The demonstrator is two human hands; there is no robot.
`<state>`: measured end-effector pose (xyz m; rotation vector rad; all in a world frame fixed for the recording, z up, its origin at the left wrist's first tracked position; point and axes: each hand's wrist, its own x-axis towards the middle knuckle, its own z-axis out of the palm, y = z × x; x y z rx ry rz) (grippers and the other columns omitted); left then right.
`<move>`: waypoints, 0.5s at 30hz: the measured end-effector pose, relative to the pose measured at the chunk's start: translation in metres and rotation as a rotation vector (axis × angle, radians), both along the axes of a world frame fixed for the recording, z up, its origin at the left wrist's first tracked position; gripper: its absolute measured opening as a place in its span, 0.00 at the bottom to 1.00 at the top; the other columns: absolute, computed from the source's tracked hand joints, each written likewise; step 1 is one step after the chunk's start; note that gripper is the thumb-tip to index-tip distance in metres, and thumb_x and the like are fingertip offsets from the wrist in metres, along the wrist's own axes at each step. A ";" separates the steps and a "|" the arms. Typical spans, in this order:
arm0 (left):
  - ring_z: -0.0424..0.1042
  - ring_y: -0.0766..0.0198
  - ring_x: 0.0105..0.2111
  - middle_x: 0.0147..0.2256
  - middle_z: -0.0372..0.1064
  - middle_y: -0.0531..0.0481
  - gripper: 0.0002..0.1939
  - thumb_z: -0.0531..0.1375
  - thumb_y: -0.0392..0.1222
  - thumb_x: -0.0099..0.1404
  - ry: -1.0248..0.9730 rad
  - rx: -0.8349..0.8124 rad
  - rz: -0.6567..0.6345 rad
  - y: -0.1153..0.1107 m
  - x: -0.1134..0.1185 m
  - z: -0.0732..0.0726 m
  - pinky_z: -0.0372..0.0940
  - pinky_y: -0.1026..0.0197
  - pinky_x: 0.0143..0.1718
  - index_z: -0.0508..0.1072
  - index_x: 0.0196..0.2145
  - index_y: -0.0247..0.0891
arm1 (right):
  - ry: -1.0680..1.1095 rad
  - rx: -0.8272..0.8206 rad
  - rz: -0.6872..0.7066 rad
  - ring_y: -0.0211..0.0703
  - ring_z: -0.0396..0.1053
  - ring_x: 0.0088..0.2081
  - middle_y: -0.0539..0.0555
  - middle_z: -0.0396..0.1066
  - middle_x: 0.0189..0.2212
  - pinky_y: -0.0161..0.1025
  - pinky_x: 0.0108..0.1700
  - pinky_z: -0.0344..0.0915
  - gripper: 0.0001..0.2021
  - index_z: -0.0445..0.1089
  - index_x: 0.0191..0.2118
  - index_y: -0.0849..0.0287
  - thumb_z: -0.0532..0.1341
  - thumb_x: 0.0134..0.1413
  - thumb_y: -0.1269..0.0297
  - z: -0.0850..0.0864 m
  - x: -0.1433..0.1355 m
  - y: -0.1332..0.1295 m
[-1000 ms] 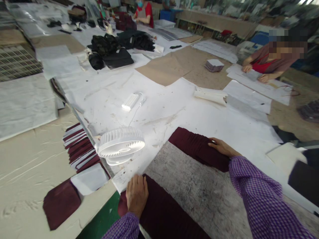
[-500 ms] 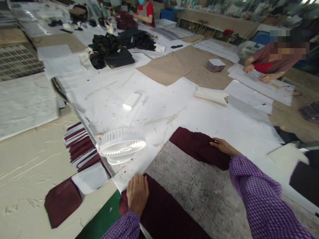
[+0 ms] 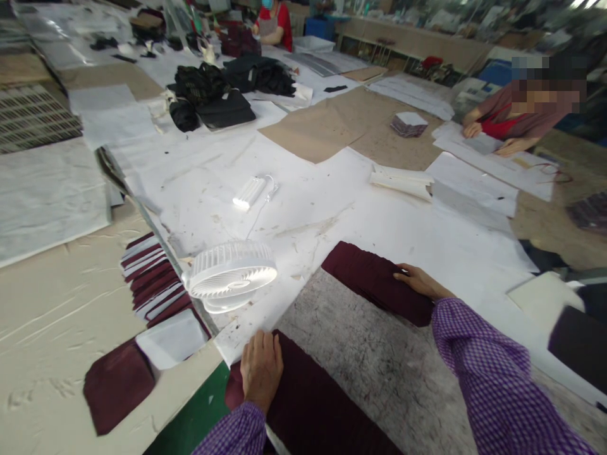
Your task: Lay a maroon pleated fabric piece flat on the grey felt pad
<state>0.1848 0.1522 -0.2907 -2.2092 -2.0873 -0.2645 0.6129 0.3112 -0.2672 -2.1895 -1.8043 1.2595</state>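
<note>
At the table's near edge, my left hand [image 3: 262, 370] is closed over the end of a wide maroon fabric piece [image 3: 322, 398], its fingers together and thumb hidden. My right hand [image 3: 420, 280] grips the top of a narrower maroon fabric stack [image 3: 363, 275] farther off, near its right end. This stack lies along the far edge of a grey, marked board [image 3: 365, 344]. Bare board shows between the two maroon fabrics.
A white fan [image 3: 232, 275] stands left of the board, with a white power strip [image 3: 250, 192] behind it. Maroon and white pieces [image 3: 154, 275] lie on the lower left surface. A co-worker [image 3: 521, 120] works at the right; another person [image 3: 275, 28] is at the back.
My right hand has shifted slightly left along the narrower stack, whose top looks smoother. My left hand has stayed in place.
</note>
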 end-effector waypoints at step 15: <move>0.63 0.58 0.29 0.26 0.63 0.49 0.10 0.53 0.38 0.65 0.011 0.005 -0.001 0.000 0.000 0.001 0.59 0.56 0.35 0.63 0.26 0.40 | -0.135 0.077 0.210 0.45 0.70 0.45 0.55 0.70 0.45 0.50 0.49 0.66 0.14 0.66 0.50 0.60 0.56 0.62 0.60 -0.001 0.003 0.005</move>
